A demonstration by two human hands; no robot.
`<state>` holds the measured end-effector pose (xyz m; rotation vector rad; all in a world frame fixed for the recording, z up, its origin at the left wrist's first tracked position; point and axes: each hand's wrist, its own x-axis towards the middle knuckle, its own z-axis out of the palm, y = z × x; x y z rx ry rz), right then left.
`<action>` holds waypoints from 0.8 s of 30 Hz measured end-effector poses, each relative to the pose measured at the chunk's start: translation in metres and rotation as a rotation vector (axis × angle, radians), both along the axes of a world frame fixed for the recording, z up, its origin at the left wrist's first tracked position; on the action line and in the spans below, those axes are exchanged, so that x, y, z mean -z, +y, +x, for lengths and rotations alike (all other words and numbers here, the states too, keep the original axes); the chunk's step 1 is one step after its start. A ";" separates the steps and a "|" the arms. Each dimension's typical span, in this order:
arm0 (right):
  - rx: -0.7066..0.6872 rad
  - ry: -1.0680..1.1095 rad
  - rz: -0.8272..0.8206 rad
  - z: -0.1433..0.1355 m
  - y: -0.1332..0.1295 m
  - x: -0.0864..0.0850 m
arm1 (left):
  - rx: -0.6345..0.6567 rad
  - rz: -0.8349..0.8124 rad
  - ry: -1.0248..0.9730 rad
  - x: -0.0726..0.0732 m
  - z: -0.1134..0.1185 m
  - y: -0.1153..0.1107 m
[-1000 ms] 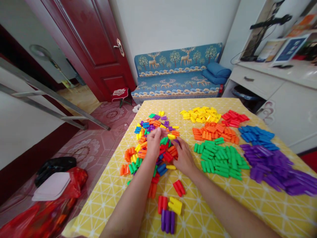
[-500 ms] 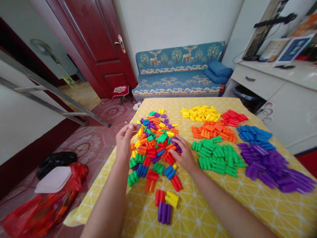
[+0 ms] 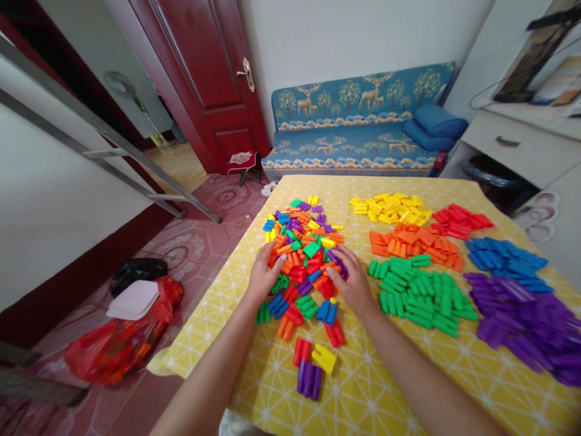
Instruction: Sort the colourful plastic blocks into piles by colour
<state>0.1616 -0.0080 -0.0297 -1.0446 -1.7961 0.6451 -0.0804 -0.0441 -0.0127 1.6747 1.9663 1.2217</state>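
A mixed pile of colourful plastic building blocks [image 3: 297,275], made of short joined tubes, spreads over the left half of the table. My left hand [image 3: 264,275] reaches into the pile's left edge, thumb and fingers apart around some orange pieces. On the pile's right side, my right hand [image 3: 354,284] rests with curved, spread fingers over purple blocks [image 3: 336,257]; its thumb touches orange and red ones. Neither hand visibly lifts a block. Closer to me lie a red block [image 3: 302,351], a yellow block [image 3: 324,358] and a purple block [image 3: 310,380].
Single-colour heaps lie to the right: yellow [image 3: 393,209], red [image 3: 460,221], orange [image 3: 415,245], green [image 3: 422,293], blue [image 3: 506,263] and purple [image 3: 526,321]. A yellow patterned cloth [image 3: 363,399] covers the table. Beyond stands a blue sofa [image 3: 345,145]; red bags [image 3: 113,351] lie on the floor.
My left hand has come down and towards me from the pile's far left edge, and its pinch has opened. A blue block now lies there. My right hand stays over the purple blocks.
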 end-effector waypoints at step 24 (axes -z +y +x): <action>0.024 0.028 -0.045 0.002 0.002 0.006 | 0.051 0.171 0.080 -0.040 -0.039 0.093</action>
